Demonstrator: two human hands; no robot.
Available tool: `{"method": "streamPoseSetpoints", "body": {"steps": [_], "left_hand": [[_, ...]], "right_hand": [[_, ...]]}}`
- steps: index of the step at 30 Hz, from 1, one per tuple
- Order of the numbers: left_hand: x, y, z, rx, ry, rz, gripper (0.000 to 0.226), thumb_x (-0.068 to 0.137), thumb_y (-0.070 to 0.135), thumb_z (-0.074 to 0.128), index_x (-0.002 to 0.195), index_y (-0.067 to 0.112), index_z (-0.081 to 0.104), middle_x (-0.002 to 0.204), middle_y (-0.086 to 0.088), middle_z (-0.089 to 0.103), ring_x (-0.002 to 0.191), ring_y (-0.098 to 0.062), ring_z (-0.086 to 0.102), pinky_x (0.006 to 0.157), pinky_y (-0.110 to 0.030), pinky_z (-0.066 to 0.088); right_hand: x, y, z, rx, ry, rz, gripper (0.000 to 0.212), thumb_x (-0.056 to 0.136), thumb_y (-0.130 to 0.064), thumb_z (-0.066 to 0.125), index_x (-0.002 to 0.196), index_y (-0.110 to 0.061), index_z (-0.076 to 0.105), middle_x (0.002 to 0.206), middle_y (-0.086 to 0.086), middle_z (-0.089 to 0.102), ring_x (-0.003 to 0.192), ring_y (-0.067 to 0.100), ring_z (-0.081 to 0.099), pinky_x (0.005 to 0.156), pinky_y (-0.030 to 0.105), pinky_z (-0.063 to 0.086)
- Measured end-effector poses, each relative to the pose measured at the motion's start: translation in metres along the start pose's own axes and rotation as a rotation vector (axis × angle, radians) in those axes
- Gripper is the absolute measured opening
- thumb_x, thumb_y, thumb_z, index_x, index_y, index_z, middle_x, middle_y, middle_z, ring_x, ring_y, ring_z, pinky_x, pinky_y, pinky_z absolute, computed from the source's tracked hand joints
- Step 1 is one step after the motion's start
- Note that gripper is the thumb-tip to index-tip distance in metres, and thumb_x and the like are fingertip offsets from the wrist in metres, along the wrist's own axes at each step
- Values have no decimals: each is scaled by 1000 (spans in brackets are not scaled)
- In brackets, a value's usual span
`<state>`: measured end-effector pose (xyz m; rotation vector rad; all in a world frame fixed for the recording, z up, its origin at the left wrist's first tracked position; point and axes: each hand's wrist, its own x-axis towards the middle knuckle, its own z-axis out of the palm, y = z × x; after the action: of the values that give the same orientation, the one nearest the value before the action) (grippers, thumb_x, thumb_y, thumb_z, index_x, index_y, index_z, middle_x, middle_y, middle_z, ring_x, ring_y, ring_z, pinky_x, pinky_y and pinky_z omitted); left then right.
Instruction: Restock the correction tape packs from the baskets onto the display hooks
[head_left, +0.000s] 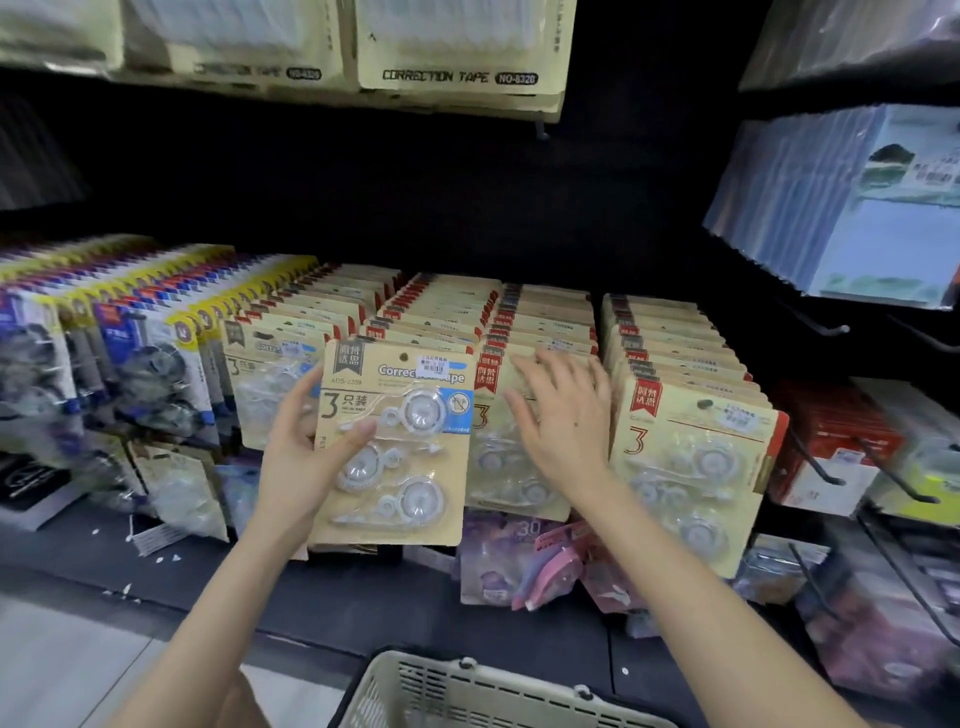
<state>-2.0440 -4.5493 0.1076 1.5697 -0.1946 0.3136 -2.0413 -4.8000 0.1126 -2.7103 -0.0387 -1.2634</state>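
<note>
Dark shop display, rows of hung packs (670, 353) front to back. In left hand (298, 457), thumb curled over the front: one correction tape pack (400, 452), just before the centre row. Right hand (561, 421) spread flat on the row to the right, holding nothing. Basket (467, 691) near, below. Step: hanging. Next, likely: punched hole onto hook tip, hidden here.

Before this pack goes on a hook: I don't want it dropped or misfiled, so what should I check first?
1. Left hand grips the pack, thumb across its front: ok.
2. Pack's hang hole uncovered: ok.
3. Right hand holds nothing, fingers straight: ok.
4. Row at the right hand matches the pack: not ok, its label is red and the pack's is dark.
5. Hook of that row in sight: cannot tell, packs hide it.
6. Basket below the arms: ok.
</note>
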Motion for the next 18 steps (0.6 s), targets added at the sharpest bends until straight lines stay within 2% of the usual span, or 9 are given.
{"method": "streamPoseSetpoints", "body": {"steps": [3, 6, 9, 11, 15, 16, 18], "left_hand": [[12, -7, 2, -12, -27, -12, 67, 83, 10, 74, 137, 34, 44, 103, 10, 74, 95, -4, 70, 74, -15, 54], [19, -15, -1, -32, -27, -27, 70, 82, 11, 74, 140, 32, 43, 97, 15, 75, 94, -2, 70, 77, -19, 55], [26, -23, -6, -44, -37, -38, 71, 78, 18, 76, 141, 31, 44, 107, 11, 74, 100, -8, 70, 87, -28, 53], [28, -26, -6, -53, -44, -52, 72, 75, 23, 75, 139, 34, 45, 113, 7, 72, 102, -11, 69, 85, -26, 53], [34, -30, -3, -20, -65, -39, 67, 81, 18, 75, 133, 43, 41, 127, 3, 65, 106, -9, 67, 85, -22, 55], [35, -31, -3, 0, -69, -36, 67, 83, 19, 75, 134, 43, 40, 131, 1, 63, 108, -9, 66, 89, -25, 55], [36, -37, -4, 62, -65, -26, 68, 82, 28, 76, 136, 47, 39, 133, -8, 61, 114, -19, 64, 100, -41, 52]], "right_hand": [[-4, 2, 3, 20, -22, 7, 45, 98, -43, 37, 121, -17, 66, 126, 8, 65, 118, 29, 59, 107, 48, 30], [-4, 2, 5, 30, -23, 7, 45, 98, -44, 37, 121, -18, 66, 127, 7, 64, 119, 28, 57, 108, 49, 32], [-4, 3, 5, 26, 10, -12, 42, 97, -41, 40, 118, -17, 66, 123, 7, 65, 116, 29, 58, 105, 50, 34], [-4, 4, 5, 18, 24, -17, 40, 97, -40, 40, 118, -17, 66, 123, 7, 66, 115, 29, 59, 104, 51, 34], [-5, 3, 5, 8, 19, -24, 41, 97, -40, 40, 118, -16, 66, 123, 7, 65, 115, 29, 58, 104, 51, 34], [-5, 3, 4, 6, 13, -26, 41, 97, -39, 40, 118, -16, 66, 123, 7, 65, 115, 29, 58, 104, 51, 34], [-5, 3, 3, -4, 6, -34, 41, 97, -39, 40, 119, -16, 66, 123, 8, 65, 115, 30, 58, 104, 50, 34]]}}
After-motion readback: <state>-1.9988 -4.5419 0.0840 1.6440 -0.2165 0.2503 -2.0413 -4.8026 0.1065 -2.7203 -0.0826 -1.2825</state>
